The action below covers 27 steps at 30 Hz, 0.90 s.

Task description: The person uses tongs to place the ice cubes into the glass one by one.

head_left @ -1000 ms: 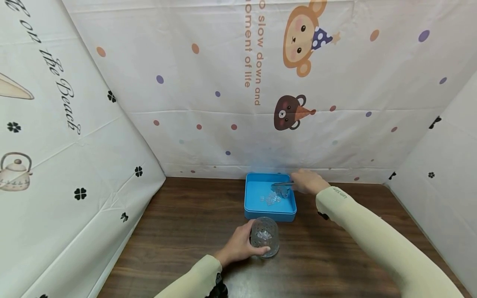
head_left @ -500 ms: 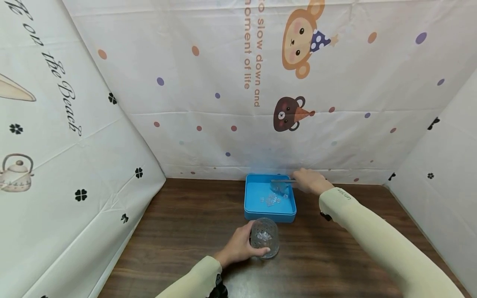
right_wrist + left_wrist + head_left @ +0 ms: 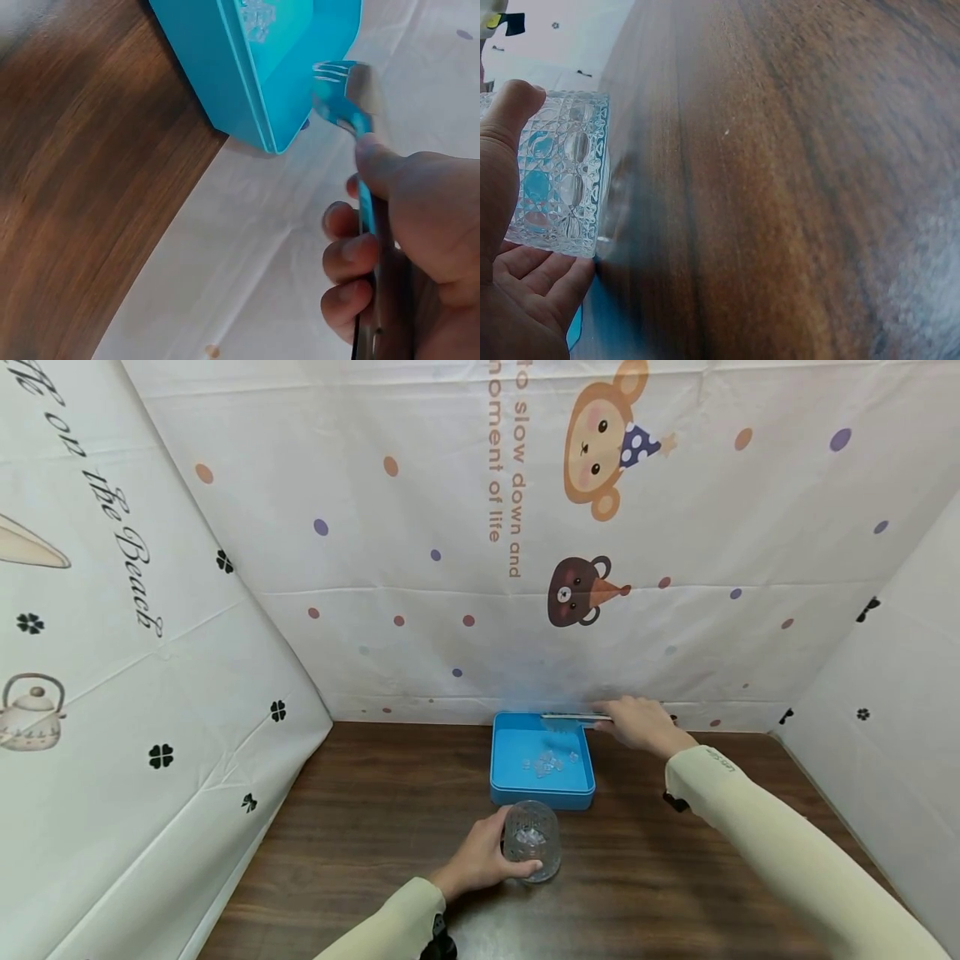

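Blue box (image 3: 542, 798): open-topped and square with rounded corners, centre of the head view; a loose cluster of clear pieces (image 3: 546, 764) lies on its floor, with one set apart to the right.
Glass (image 3: 549, 852): mouth up, lower centre of the head view, just below the box, with more clear pieces at the bottom.
Left hand (image 3: 480, 853): wrapped around the glass from the left, thumb on the near side.
Right hand (image 3: 639, 725): beside the box's far right corner, fingers curled around a metal utensil (image 3: 570, 717).
Utensil: head reaching across the box's far edge, above the cluster in the frame; fork-like tines show in the right wrist view.
Surfaces: cut-pattern glass, shiny metal, dark wood-grain table (image 3: 375, 810), creased white printed sheet (image 3: 420, 502) behind.
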Available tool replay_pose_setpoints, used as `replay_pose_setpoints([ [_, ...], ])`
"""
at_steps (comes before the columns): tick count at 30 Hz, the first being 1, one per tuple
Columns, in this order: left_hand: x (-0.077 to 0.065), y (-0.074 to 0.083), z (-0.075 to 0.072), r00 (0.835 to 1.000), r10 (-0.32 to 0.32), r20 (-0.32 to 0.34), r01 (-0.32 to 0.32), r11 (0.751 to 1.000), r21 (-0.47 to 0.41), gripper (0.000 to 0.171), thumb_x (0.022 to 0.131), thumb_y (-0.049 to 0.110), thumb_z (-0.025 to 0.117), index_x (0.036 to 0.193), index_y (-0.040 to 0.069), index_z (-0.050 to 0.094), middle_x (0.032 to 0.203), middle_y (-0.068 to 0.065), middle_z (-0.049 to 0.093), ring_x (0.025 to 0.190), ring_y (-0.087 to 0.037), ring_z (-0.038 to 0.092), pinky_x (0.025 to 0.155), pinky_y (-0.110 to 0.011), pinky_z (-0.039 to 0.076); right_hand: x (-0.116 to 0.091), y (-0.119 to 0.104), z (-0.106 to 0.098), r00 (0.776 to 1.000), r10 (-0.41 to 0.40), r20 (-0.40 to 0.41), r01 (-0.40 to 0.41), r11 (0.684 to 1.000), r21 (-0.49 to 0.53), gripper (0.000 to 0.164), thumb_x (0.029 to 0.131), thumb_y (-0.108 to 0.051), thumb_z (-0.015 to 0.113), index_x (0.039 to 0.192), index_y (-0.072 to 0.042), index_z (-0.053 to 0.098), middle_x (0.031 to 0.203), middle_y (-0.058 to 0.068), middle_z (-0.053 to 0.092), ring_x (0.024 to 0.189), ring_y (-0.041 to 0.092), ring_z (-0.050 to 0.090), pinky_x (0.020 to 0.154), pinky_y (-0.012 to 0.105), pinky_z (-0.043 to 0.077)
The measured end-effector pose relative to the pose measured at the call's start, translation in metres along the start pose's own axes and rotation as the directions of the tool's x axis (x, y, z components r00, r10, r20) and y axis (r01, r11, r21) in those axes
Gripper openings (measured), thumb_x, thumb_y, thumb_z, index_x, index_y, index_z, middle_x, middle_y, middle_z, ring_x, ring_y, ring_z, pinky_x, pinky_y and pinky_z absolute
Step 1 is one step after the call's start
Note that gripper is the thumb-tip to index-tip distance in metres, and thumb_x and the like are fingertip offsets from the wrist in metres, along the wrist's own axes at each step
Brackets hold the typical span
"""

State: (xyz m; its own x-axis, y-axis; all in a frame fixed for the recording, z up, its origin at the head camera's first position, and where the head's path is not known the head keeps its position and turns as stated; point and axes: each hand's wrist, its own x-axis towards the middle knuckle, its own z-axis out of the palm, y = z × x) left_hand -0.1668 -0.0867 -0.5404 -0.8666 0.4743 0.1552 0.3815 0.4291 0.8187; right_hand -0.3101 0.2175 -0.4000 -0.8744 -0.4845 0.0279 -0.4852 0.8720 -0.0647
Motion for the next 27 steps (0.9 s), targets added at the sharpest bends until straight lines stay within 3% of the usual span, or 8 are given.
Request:
replay_pose_setpoints([
  [5, 0.0, 0.0, 0.001, 1.0, -0.012, 0.002, 0.012, 1.0, 0.003, 0.077, 0.085, 0.048, 0.083, 0.146, 0.015, 0.049, 0.127, 0.0, 0.065, 0.107, -0.008, 0.064, 0.086, -0.029, 0.056, -0.007, 0.004, 0.0, 0.997, -0.012, -0.077, 0.013, 1.0, 0.005, 0.043, 0.102, -0.027, 0.066, 0.14, -0.006, 0.062, 0.088, 0.008, 0.071, 0.06, 0.017, 0.052, 0.043, 0.03, 0.035],
  [11, 0.0, -0.001, 0.0, 1.0, 0.003, 0.006, -0.003, 1.0, -0.02, 0.075, 0.086, 0.046, 0.082, 0.146, 0.015, 0.049, 0.128, -0.002, 0.065, 0.107, -0.009, 0.065, 0.085, -0.029, 0.056, -0.014, 0.006, -0.001, 0.991, -0.038, -0.13, 0.041, 0.999, 0.02, 0.036, 0.102, -0.027, 0.066, 0.135, -0.01, 0.065, 0.068, -0.002, 0.058, 0.053, 0.015, 0.046, 0.043, 0.03, 0.032],
  [20, -0.001, -0.002, -0.001, 1.0, 0.002, 0.005, -0.002, 1.0, -0.01, 0.075, 0.086, 0.046, 0.082, 0.145, 0.014, 0.049, 0.127, -0.003, 0.066, 0.105, -0.008, 0.065, 0.084, -0.028, 0.056, -0.021, 0.005, 0.004, 0.973, -0.106, -0.207, 0.114, 0.993, 0.028, 0.01, 0.101, -0.023, 0.068, 0.1, -0.015, 0.064, 0.064, -0.005, 0.05, 0.051, 0.013, 0.043, 0.045, 0.03, 0.03],
  [27, -0.001, 0.002, 0.0, 1.0, -0.002, 0.009, 0.002, 1.0, -0.02, 0.076, 0.086, 0.047, 0.082, 0.145, 0.012, 0.049, 0.127, -0.004, 0.066, 0.106, -0.008, 0.065, 0.084, -0.028, 0.056, -0.025, 0.006, 0.008, 0.961, -0.12, -0.249, 0.134, 0.99, 0.039, 0.01, 0.1, -0.022, 0.069, 0.105, -0.014, 0.066, 0.065, -0.007, 0.05, 0.051, 0.013, 0.042, 0.044, 0.031, 0.03],
])
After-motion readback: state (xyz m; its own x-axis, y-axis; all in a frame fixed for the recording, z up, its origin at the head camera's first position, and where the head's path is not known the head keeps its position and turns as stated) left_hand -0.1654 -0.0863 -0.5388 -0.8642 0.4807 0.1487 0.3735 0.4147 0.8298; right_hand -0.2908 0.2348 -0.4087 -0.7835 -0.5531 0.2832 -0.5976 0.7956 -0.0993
